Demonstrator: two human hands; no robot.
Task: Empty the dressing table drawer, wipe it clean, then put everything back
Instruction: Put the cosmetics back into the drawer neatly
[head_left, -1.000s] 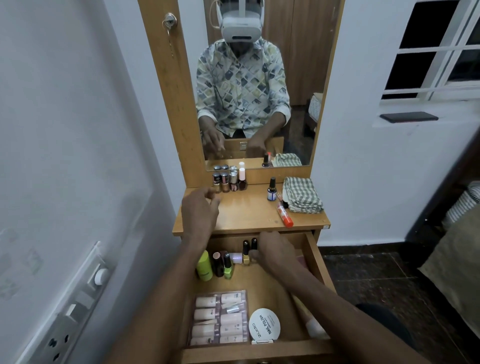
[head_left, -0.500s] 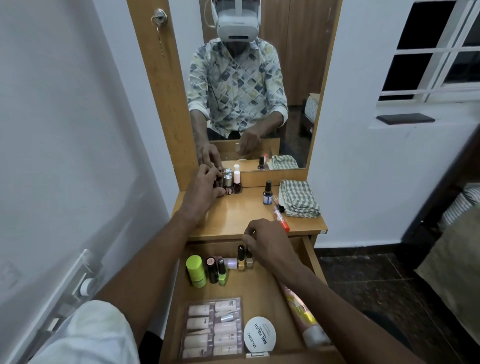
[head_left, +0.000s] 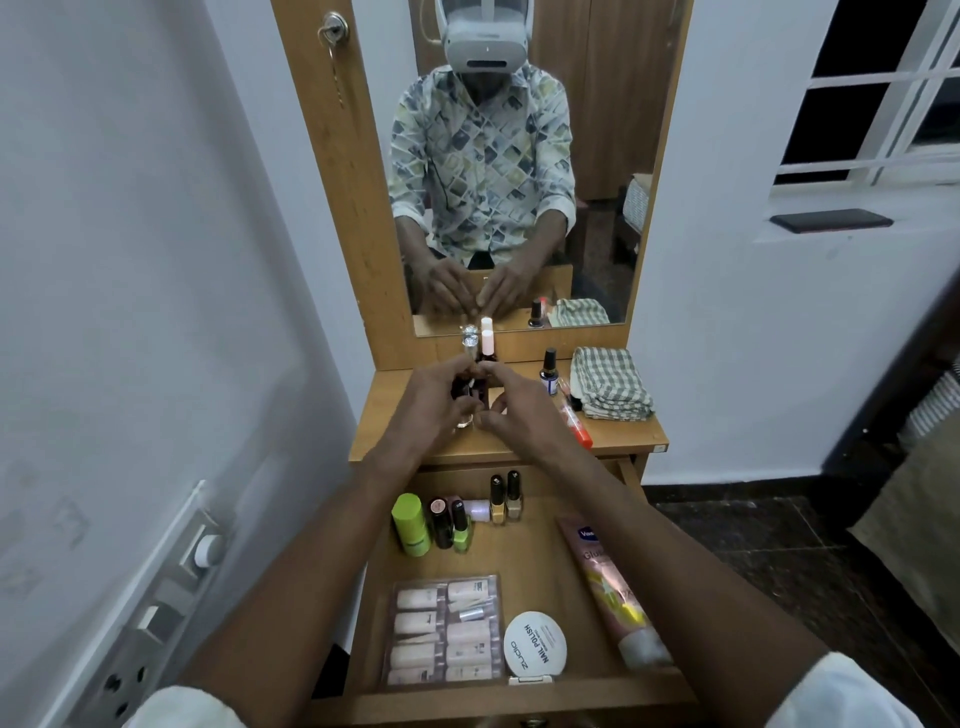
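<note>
Small bottles (head_left: 487, 349) are being gripped on the tabletop (head_left: 623, 434), close against the mirror (head_left: 597, 156), by the left hand (head_left: 434, 405) and right hand (head_left: 519, 410), fingers curled round them. Below, other cosmetics are being held in the open drawer (head_left: 530, 561).

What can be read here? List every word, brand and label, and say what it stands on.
"NAIL POLISH" and "ZUDIO": lid of the round white tub in the drawer.
"Vas" and "Glo": pink tube, the rest cut off by the right forearm.
Too small to read: print on the clear nail pack and the green bottle.
</note>
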